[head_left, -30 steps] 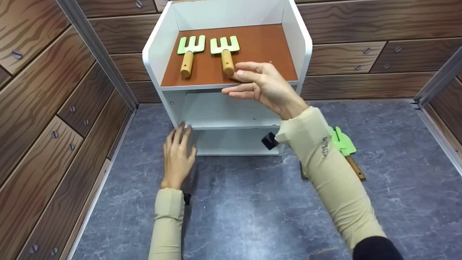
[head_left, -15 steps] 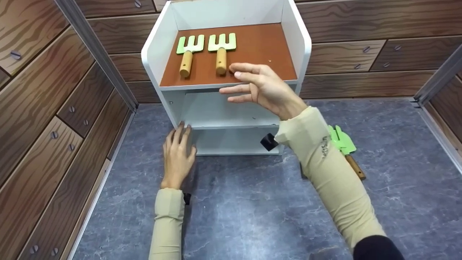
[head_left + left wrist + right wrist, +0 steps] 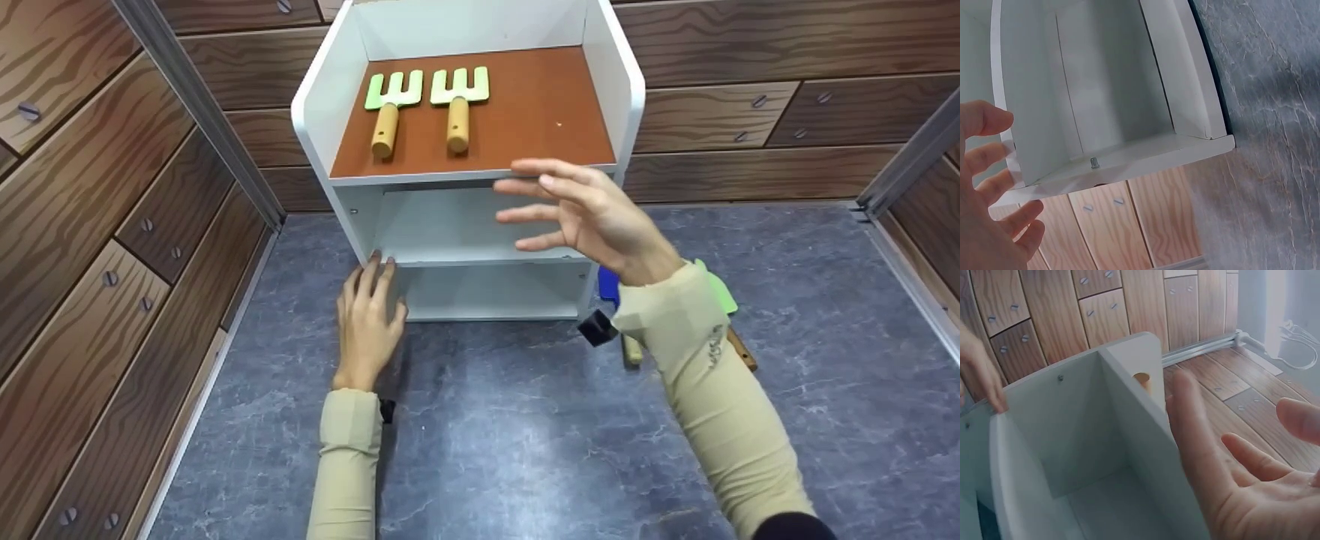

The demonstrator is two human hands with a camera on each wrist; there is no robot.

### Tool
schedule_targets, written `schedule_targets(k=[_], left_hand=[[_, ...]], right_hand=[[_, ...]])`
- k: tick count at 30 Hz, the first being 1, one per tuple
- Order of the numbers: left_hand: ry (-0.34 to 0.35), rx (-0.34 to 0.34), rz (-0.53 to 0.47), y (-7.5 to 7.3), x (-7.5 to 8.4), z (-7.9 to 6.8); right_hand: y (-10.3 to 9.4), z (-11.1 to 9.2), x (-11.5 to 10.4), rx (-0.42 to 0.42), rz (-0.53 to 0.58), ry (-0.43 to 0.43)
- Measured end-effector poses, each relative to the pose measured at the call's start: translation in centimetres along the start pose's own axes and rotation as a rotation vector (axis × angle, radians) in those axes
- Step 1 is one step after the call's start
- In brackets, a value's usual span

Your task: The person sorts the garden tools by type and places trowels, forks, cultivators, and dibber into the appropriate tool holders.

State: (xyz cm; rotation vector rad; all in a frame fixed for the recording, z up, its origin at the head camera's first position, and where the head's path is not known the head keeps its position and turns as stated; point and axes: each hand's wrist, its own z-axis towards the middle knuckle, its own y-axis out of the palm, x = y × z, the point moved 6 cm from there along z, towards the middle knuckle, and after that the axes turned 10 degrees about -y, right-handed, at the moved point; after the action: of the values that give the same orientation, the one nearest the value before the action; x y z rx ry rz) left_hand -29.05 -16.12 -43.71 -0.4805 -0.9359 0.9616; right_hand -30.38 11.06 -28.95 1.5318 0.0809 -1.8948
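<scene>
Two green garden forks, left one (image 3: 389, 109) and right one (image 3: 458, 112), lie side by side on the brown top board (image 3: 544, 124) of the white cabinet (image 3: 465, 179), tines to the back, wooden handles to the front. Change in the last second: right hand (image 3: 602, 217) was at the right fork's handle end, now it's off and pulled back, down and to the right, in front of the cabinet. That fork's handle swung left and it now points nearly straight front to back; left fork sits at a slight slant, apart from it. My read: the right fork has been nudged into line and let go, so that adjustment looks done. Right hand grasps nothing, fingers spread, no contact with either fork. Left hand (image 3: 367, 322) unchanged: fingers extended, fingertips resting on the cabinet's left front edge by the middle shelf (image 3: 457, 225), not clenched; probably steadying it, can't tell how hard it presses. With the right arm shifted, part of a blue tool (image 3: 608, 284) shows on the floor (image 3: 480, 442) by the cabinet's right side; a green tool (image 3: 723, 293) lies near it, partly behind the sleeve, so neither can be made out whole.
</scene>
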Motion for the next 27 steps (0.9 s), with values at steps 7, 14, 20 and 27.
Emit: schedule_targets(k=[7,14,20,27], left_hand=[[-0.001,0.003,-0.007,0.0,-0.1,-0.1],[0.014,0.021,-0.011,0.1,-0.1,0.0],[0.005,0.005,-0.009,0.1,-0.1,-0.1],[0.0,-0.009,-0.017,0.0,-0.1,-0.1]], right_hand=[[-1.7,-1.2,1.3,0.052,-0.017,0.03],[-3.4,-2.6,2.2,0.069,-0.021,0.054],[-4.9,-3.8,3.0,0.067,-0.015,0.081],[-6.7,-5.2,3.8,0.061,-0.03,0.148]])
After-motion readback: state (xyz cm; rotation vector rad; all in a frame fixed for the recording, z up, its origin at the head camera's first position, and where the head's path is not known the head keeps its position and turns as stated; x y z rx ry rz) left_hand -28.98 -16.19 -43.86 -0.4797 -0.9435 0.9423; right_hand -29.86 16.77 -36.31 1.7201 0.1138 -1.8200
